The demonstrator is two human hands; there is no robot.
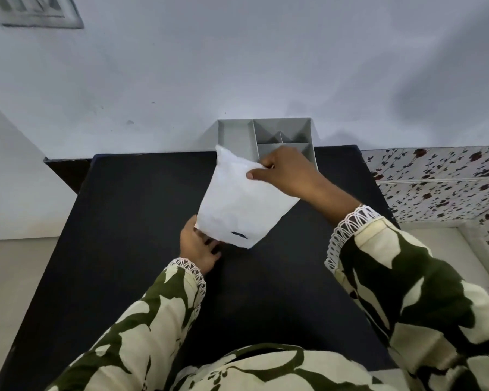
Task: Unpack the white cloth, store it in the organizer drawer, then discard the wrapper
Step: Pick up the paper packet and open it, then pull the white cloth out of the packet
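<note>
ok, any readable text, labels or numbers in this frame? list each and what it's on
None readable.
White package: a small dark mark near its lower edge, too blurred to read as text.
Grey organizer: no label visible.
Wall fixture, top left: blurred, no legible marking.
Floral wall tiles: pattern only, no text.

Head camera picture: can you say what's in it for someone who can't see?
Two hands hold a white packet above a black table: right hand pinching its top, left hand at its bottom. A grey divided organizer sits behind, against the wall.
</note>
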